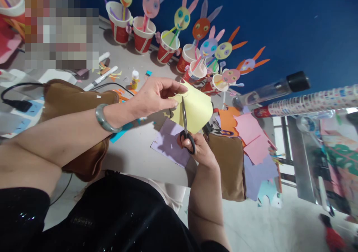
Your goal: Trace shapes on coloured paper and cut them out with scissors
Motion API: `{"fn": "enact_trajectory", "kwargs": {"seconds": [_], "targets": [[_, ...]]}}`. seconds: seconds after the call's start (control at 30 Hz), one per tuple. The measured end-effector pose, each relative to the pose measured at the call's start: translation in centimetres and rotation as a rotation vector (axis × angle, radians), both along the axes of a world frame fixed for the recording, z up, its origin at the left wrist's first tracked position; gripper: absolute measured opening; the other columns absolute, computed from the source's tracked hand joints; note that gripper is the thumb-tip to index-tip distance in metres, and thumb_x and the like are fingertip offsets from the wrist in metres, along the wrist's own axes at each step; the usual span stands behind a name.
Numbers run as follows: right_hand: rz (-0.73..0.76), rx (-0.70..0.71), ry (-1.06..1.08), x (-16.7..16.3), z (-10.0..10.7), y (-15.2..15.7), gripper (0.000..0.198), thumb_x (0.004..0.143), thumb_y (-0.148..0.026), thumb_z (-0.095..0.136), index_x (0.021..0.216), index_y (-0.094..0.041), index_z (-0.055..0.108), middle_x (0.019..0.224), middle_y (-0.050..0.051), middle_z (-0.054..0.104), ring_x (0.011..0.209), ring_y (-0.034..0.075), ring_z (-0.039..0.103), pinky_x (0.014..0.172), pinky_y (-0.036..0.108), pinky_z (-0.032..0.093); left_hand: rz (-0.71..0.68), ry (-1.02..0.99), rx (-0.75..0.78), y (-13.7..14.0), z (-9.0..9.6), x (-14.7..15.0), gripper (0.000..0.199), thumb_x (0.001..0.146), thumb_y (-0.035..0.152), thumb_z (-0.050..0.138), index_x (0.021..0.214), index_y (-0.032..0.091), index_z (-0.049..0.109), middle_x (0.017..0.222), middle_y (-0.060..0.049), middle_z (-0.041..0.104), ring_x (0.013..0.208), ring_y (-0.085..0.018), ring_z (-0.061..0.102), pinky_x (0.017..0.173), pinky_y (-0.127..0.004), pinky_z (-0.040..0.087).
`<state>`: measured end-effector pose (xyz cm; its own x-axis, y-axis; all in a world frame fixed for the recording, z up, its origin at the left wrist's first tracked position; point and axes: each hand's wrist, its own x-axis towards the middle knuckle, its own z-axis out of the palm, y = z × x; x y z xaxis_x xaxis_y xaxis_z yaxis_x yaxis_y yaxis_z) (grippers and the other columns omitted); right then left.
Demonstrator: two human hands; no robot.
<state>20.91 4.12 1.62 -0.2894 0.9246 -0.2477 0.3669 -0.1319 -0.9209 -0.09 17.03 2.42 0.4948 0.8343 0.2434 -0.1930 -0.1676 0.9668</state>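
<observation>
Between the thumb and fingers of my left hand (pixel 158 97) is the edge of a yellow sheet of paper (pixel 198 106), which curls over to the right. My right hand (pixel 200 149) grips the black handles of a pair of scissors (pixel 184 119). The blades point away from me and lie against the yellow paper close to my left fingertips. Below them, a purple sheet of paper (pixel 170 142) rests on the table. A greenish bangle (pixel 104 119) circles my left wrist.
Paper cups (pixel 142 37) with rabbit-faced paper figures line the blue wall. A glue stick (pixel 135 79) stands behind my left hand. Brown cushions (pixel 228 166) lie on both sides. Coloured paper (pixel 254 143) and stacked cups (pixel 310 102) are at the right. Paper scraps litter the table.
</observation>
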Motion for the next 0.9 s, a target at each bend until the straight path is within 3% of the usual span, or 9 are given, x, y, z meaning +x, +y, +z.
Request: {"fn": "enact_trajectory", "kwargs": {"seconds": [0.37, 0.9], "targets": [[-0.01, -0.073, -0.003, 0.3, 0.3, 0.0, 0.072, 0.075, -0.089, 0.061, 0.062, -0.019, 0.051, 0.061, -0.001, 0.047, 0.059, 0.012, 0.04, 0.056, 0.028, 0.031, -0.025, 0.012, 0.002, 0.0, -0.1, 0.0, 0.036, 0.07, 0.011, 0.074, 0.105, 0.015, 0.078, 0.101, -0.006, 0.076, 0.089, -0.014, 0.068, 0.082, -0.029, 0.058], [0.0, -0.068, -0.063, 1.2, 0.5, -0.1, 0.072, 0.074, -0.089, 0.062, 0.063, -0.018, 0.054, 0.058, -0.003, 0.045, 0.057, 0.01, 0.037, 0.054, 0.027, 0.029, -0.06, 0.024, 0.03, 0.1, -0.1, 0.0, 0.033, 0.069, 0.013, 0.074, 0.102, 0.017, 0.079, 0.094, -0.005, 0.076, 0.085, -0.014, 0.067, 0.076, -0.028, 0.057]]}}
